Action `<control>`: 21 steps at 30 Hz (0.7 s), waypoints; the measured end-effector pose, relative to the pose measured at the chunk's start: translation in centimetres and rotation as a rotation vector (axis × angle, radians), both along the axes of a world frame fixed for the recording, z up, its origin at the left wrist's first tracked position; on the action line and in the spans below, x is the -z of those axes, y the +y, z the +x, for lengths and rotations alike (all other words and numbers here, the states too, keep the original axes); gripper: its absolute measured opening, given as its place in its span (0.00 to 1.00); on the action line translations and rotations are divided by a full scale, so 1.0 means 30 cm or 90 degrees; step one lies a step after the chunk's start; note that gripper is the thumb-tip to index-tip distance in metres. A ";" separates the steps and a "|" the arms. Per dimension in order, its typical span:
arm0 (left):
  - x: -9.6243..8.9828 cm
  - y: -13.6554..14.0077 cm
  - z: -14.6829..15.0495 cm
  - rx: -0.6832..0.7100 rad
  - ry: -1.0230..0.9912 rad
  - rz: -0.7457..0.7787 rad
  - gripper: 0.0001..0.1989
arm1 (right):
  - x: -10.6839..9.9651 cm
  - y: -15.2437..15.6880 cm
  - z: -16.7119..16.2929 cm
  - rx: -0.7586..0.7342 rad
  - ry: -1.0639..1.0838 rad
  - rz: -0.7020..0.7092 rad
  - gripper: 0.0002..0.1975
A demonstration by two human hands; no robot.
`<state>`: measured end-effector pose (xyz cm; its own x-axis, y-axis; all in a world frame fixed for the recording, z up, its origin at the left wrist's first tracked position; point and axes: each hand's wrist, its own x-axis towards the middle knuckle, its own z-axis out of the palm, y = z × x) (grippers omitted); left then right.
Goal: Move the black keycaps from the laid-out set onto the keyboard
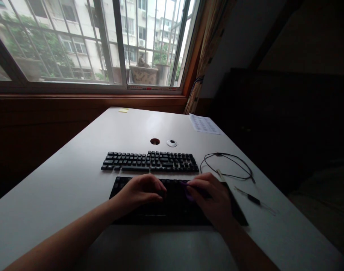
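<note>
A black keyboard (172, 216) lies on the white table in front of me, with both my hands over it. My left hand (145, 190) is closed in a pinch low over the keyboard's middle; what its fingertips hold, if anything, is lost in the dark. My right hand (209, 192) is closed around a small purple object (190, 195) over the right part of the keyboard; its kind does not show. Just behind the keyboard, black keycaps (132, 162) are laid out in rows on the table.
Right of the keycaps lies a coiled black cable (231, 175). A wire tool with a black handle (254, 199) rests near the table's right side. Farther back are a round hole (155, 141), a white ring-shaped cover (172, 143), a printed sheet (205, 124) and a yellow note (123, 110).
</note>
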<state>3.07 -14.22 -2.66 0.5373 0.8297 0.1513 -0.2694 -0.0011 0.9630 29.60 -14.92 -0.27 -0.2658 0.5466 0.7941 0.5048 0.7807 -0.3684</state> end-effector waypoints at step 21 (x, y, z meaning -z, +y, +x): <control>0.041 -0.007 0.018 0.015 0.077 -0.038 0.13 | 0.080 -0.024 -0.087 -0.180 -0.116 0.002 0.15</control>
<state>3.61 -14.43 -3.89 0.5677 0.8225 0.0346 -0.1507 0.0625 0.9866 26.99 -15.64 -2.67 -0.5447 0.4285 0.7209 0.3254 0.9002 -0.2893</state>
